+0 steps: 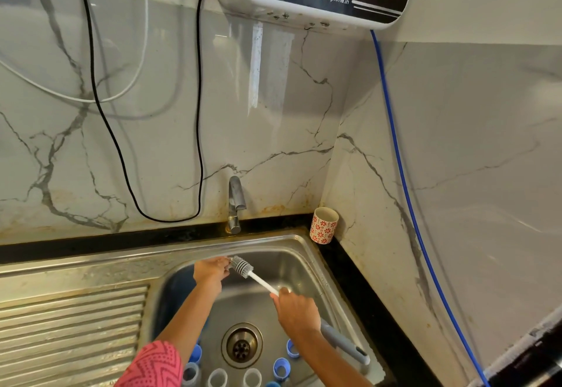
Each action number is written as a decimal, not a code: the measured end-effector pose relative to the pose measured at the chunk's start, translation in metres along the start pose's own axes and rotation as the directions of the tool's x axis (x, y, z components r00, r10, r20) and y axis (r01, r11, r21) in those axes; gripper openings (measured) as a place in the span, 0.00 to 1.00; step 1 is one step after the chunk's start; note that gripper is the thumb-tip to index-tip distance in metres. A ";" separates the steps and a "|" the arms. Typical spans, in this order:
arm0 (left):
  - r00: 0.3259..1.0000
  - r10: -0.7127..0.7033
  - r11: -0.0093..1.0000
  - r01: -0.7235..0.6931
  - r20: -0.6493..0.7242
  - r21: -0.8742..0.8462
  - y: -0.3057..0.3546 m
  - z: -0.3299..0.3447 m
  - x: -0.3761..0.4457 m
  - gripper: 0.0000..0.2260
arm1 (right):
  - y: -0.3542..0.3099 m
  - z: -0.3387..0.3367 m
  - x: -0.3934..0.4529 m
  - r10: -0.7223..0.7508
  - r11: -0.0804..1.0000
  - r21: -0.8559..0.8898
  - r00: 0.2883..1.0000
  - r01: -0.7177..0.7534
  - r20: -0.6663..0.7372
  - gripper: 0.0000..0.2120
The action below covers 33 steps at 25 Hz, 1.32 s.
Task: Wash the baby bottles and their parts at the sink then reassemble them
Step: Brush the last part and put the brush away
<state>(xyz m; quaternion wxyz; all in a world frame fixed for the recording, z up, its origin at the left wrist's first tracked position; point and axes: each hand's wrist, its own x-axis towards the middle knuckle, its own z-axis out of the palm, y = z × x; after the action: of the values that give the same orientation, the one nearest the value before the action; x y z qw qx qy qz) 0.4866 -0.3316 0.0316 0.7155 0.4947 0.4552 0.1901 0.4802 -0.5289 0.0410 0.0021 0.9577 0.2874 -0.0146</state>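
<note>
We grip the brush (261, 280) by its white stem with our right hand (296, 310), its grey handle trailing past the wrist toward the sink's (304, 242) right wall. The bristle head sits at the back of the basin, below the tap (235, 204), where our left hand (211, 271) pinches its tip. Bottle parts (252, 376) cluster along the near edge, 3 clear tubes and several blue rings around the drain (241, 345). The basin's middle lies open. A patterned cup (324, 225) stands in the counter corner.
</note>
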 end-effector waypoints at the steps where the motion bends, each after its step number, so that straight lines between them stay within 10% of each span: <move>1: 0.999 0.007 1.000 -0.008 -0.032 -0.013 -0.003 -0.001 -0.001 0.13 | 0.001 -0.001 0.000 0.006 1.000 -0.011 1.000 -0.006 0.013 0.21; 6: 0.995 0.068 0.996 -0.072 -0.071 -0.053 -0.007 -0.002 -0.007 0.13 | -0.002 -0.001 0.001 0.124 0.978 0.169 0.992 -0.123 0.005 0.23; 12: 0.949 0.313 0.898 -0.308 0.037 0.313 -0.012 -0.005 -0.008 0.11 | -0.020 -0.007 0.014 0.116 0.960 0.250 0.991 -0.129 0.068 0.25; 33: 0.948 0.317 0.861 -0.283 -0.010 0.422 -0.012 -0.013 0.009 0.08 | -0.005 0.010 0.008 0.085 0.927 0.354 0.988 -0.126 0.129 0.23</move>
<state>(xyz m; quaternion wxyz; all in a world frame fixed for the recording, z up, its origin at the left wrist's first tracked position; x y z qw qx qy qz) 0.4781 -0.3234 0.0154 0.5369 0.6922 0.4304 0.2175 0.4843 -0.5204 0.0307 -0.1570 0.9536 0.2272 -0.1202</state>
